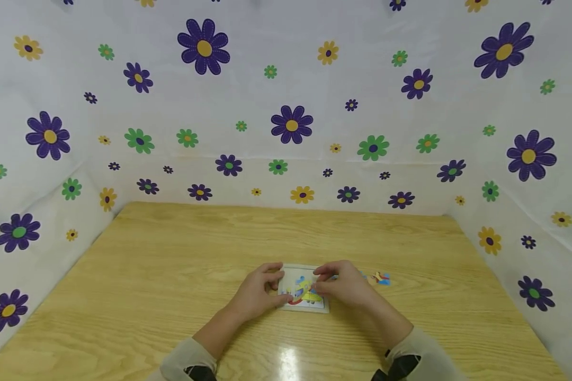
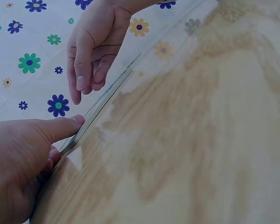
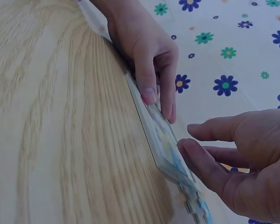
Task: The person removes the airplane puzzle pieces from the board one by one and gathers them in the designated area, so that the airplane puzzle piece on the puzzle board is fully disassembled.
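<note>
On the tabletop [image 1: 171,264] lies the puzzle tray [image 1: 293,271], the left hand [image 1: 257,290] at its left edge, the right hand [image 1: 345,286] at its right. Loose puzzle pieces [image 1: 383,279] lie right of it; the fabric backdrop [image 1: 248,95] stands behind and on both sides.

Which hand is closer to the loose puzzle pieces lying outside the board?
The right hand: it is at the puzzle board's right side, right beside the loose puzzle pieces. The left hand is farther, at the board's left edge.
</note>
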Demonstrator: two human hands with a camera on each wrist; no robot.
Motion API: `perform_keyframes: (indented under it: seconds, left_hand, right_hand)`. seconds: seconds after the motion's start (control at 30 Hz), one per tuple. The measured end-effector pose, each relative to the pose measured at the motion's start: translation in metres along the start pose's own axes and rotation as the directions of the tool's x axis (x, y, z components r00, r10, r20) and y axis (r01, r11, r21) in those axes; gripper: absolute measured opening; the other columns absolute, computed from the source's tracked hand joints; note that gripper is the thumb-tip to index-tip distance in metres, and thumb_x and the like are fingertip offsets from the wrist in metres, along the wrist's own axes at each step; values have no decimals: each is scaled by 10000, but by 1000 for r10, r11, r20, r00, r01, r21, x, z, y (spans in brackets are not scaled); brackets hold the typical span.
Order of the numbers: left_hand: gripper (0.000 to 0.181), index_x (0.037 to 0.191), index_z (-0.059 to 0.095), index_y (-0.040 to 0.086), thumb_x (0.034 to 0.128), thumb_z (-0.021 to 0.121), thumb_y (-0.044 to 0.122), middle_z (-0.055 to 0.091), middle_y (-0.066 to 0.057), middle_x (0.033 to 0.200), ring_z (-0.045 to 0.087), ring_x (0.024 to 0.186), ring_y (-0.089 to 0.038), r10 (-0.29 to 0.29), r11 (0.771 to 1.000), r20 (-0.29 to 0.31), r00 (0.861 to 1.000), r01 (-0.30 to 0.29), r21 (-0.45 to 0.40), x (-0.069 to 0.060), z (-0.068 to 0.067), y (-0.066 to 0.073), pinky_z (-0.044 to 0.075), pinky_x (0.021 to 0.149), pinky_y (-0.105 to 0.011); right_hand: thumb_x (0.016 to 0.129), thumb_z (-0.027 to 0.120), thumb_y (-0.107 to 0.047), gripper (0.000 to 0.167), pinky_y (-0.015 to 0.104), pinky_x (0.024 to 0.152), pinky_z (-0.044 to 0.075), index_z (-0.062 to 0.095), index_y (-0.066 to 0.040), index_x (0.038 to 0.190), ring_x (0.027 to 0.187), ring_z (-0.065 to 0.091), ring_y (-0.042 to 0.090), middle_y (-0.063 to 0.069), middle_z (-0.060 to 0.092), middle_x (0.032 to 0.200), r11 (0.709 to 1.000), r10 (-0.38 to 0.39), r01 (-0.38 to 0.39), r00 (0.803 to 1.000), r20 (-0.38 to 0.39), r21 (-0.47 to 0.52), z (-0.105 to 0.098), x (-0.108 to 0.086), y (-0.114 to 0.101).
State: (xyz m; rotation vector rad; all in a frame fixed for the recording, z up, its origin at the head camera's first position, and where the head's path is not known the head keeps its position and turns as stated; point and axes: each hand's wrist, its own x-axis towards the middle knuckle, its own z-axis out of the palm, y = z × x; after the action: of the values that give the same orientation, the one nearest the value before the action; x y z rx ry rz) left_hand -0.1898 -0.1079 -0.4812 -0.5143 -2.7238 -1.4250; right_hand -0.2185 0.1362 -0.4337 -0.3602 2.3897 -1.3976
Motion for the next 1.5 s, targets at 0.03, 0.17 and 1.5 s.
perform_keyframes:
  seconds: [0.03,0.17,1.5]
  left_hand:
    - [633,1291,628,-76,803,855,257,552,-123,1423,505,824,-68,1,1000,-3,1000,-1,2,0,0,0,433,634,-167]
    - [628,1291,628,-75,809,850,261,550,-126,1430,512,832,-70,5,1000,-9,1000,-5,4,0,-1,1,438,639,-166]
    - [631,1278,631,-89,794,862,242,554,-143,1428,529,840,-63,11,1000,-14,1000,-11,-12,0,3,-3,459,638,-171]
  right_hand:
    - [871,757,-124,347,287,737,586,684,28,1174,807,650,146,102,650,971,1000,1,-1,1000,19,5,2,1,-2]
    - [901,736,-157,362,296,700,581,671,31,1204,764,684,157,101,656,941,1000,-13,13,998,55,2,10,4,-7]
    - [956,632,-47,251,274,626,526,683,-31,1201,742,661,154,106,628,921,996,-79,83,993,90,-40,6,-1,1]
